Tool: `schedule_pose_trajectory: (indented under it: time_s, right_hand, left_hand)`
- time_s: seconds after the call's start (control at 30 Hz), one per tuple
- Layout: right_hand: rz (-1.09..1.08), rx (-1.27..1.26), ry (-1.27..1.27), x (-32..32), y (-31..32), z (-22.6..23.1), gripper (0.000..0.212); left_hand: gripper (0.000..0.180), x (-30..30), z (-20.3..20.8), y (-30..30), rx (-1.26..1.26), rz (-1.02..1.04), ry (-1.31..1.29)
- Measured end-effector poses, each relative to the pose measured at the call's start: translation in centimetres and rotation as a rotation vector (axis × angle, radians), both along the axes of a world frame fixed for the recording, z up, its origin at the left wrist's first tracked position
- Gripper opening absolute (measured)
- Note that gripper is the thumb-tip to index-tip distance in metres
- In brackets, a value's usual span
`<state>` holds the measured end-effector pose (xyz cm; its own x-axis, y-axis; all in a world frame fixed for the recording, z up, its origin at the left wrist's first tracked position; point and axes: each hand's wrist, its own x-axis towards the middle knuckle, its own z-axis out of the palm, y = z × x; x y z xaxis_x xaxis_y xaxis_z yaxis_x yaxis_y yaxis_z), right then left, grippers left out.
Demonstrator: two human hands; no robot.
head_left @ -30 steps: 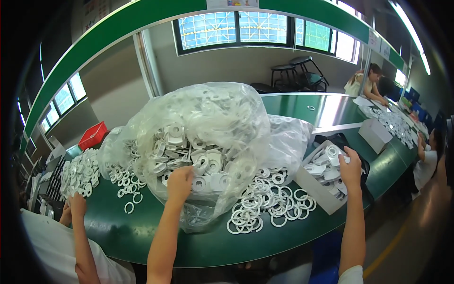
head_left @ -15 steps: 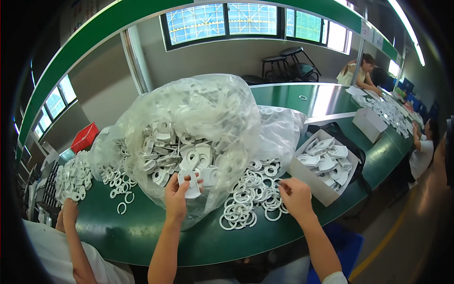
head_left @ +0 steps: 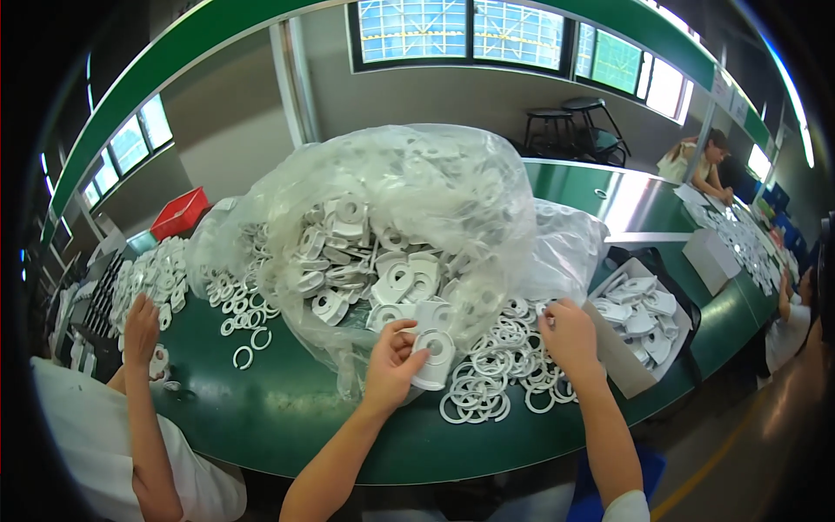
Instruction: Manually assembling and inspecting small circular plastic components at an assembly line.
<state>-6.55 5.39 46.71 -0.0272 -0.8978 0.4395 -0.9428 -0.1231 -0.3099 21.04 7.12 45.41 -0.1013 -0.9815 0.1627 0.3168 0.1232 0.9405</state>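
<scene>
At the middle of the surface (head_left: 287,426), in the head view, the left hand (head_left: 389,372) has its grip on a white plate (head_left: 433,372), thumb on the face, fingers at its side and behind. The plate is raised before the mouth of the bag (head_left: 417,174), which bulges with similar plates. The right hand (head_left: 572,339) bends over the rings (head_left: 478,365), fingertips drawn in at the pile's far right side; whether its grip has caught a ring, I cannot tell.

The rings overlap closely, so lifting one could drag others along. The plate is held by one side only and might tip or slip if knocked against the bag. The bag's soft, slumped mouth could let plates slide out if nudged.

The box (head_left: 622,365) of white pieces stands just beside the right forearm, its near corner close to the curved front edge; an elbow swing could bump it. The bag walls off the far side. The easiest room is the green stretch left of the left forearm, up to the neighbour's hand (head_left: 142,331).
</scene>
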Motion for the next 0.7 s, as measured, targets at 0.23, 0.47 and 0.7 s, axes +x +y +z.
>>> schedule_pose_trajectory:
  time_s: [0.23, 0.47, 0.7]
  right_hand:
    - [0.315, -0.125, -0.528, 9.4, 4.2, 2.5, 0.009]
    - [0.347, -0.216, -0.334, 10.8, 2.8, 0.5, 0.007]
    - [0.398, -0.024, -0.99, 11.8, 2.7, -1.3, 0.013]
  left_hand:
    - [0.042, -0.7, -0.2, 0.7, 0.003, -0.086, -0.086]
    - [0.039, -0.4, -0.2, 0.6, -0.015, -0.064, -0.067]
    - [0.032, -0.8, 0.0, 1.2, 0.019, 0.015, -0.02]
